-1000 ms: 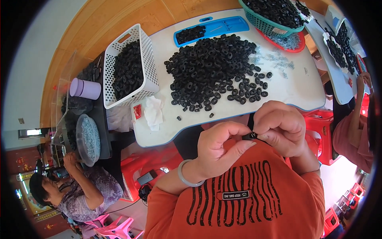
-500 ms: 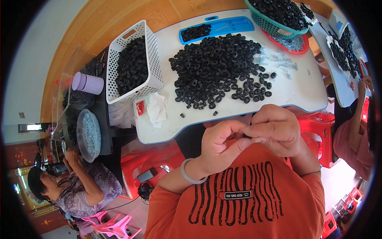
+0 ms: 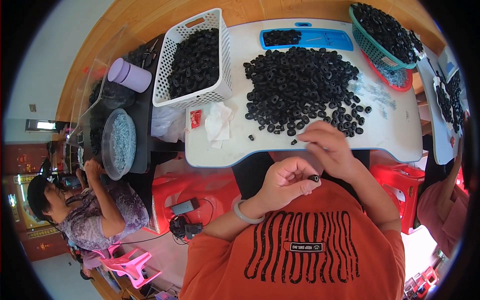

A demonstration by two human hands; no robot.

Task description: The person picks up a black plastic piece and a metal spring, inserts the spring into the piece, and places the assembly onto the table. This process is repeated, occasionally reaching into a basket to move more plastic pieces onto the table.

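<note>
Pinching the small black part point(image 3: 313, 178) near your shirt point(image 3: 220, 272), your left hand point(image 3: 286, 185) left its round end exposed, apparently for a clear view. Your blurred right hand point(image 3: 331, 148) had loosely parted fingers point(image 3: 316, 134), seemingly holding nothing, near matte, holed pieces point(image 3: 300, 90) heaped within reach on the smooth surface point(image 3: 392, 131); the perforated plastic basket point(image 3: 226, 75) likely stopped more from scattering.

A crumpled white tissue point(image 3: 218, 124) is set beside a red packet point(image 3: 195, 118). A lavender canister point(image 3: 131, 75) is seen farther left.
</note>
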